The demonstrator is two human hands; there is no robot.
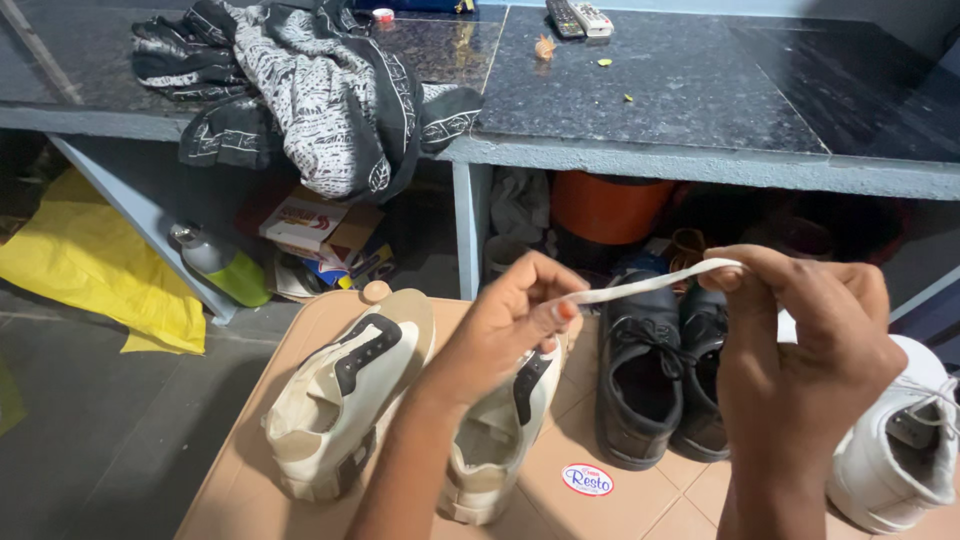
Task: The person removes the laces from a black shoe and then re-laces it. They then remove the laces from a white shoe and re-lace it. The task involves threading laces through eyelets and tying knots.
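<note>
Peach plastic surface [250,470] fills the lower frame. Left hand [505,325] and right hand [815,355] hover over it, fingers of each pinched shut on one end of a flat white shoelace [650,283] stretched between them. Under the left hand: two cream sneakers [345,400] with black tabs, unlaced. Beside these, under the lace: a black shoe pair [640,375]. Below the right hand: a white sneaker [890,455]. Beyond the sneakers: a dark stone counter [680,90] carrying a black-and-white patterned cloth [310,90], with remote controls [578,18] at its back edge.
</note>
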